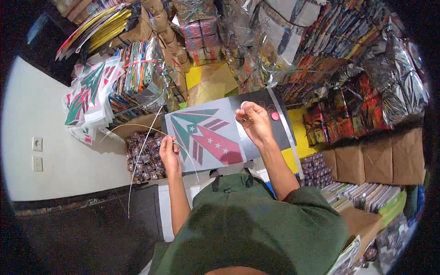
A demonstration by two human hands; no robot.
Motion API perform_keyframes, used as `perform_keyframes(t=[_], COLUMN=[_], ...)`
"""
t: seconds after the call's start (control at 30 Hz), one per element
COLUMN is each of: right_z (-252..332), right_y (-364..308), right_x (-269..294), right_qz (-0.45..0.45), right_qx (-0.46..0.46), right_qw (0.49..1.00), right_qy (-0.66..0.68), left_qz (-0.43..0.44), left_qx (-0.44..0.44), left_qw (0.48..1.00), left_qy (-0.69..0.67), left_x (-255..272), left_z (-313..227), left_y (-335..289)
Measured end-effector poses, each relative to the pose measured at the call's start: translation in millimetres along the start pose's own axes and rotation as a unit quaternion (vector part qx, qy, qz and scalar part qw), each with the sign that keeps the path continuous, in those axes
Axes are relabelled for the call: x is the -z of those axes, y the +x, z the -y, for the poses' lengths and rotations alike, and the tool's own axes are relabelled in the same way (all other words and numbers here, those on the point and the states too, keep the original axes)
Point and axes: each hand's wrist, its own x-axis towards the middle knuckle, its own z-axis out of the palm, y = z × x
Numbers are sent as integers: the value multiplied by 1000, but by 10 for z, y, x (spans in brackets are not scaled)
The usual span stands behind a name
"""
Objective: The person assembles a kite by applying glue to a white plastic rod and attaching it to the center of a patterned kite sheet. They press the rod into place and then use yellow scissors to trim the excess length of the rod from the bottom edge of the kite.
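Fingers of the left hand (169, 155) curl shut around thin pale sticks (142, 158), one long stick running from the lower left up toward the upper right, another bowing in an arc past the hand. Fingertips of the right hand (255, 122) pinch together at the top edge of a grey kite sheet (208, 137); what sits between them is too small to tell. That sheet lies flat in front of the person, between both hands, its long axis slanting from lower left to upper right, printed with a green and red arrow shape that points to the upper left and carries small white stars. A dark board (266, 120) lies under it, with a round pink disc (275, 116) just beside the right hand. Below the left hand sits an open box of small dark packets (144, 158). Farther left, a fanned stack of white kites (89, 96) shows the same green and red print. Shiny wrapped bundles (366, 68) crowd the upper right above brown cardboard boxes (380, 158).
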Motion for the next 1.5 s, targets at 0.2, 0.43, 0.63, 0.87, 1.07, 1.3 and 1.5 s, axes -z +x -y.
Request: perform_keyframes(t=[0.2,0.43,0.63,0.87,1.07,1.3,1.5], right_z=[-72,-58,-249,-326,-693,-425,-62], right_y=[-287,-1046,-1587,-2013,-2693,-2410,-1689], right_x=[-136,219,440,808,2170,1522,1084], right_qz=[-67,-277,-360,-456,-363,-414,-370], right_qx=[48,69,114,-4,-5,-82,94], right_qw=[994,935,885,743,443,609,741], right_qy=[-66,-209,-271,-491,-820,-671,-552], left_qz=[61,113,146,154,180,169,158], left_qx=[23,97,121,148,167,153,143], left_qw=[998,989,982,977,969,974,977], left_qy=[15,-5,10,13,-7,11,10], left_x=[241,399,387,296,345,195,5], left_z=[0,112,126,42,149,177,315], left_y=[193,366,449,428,476,361,221])
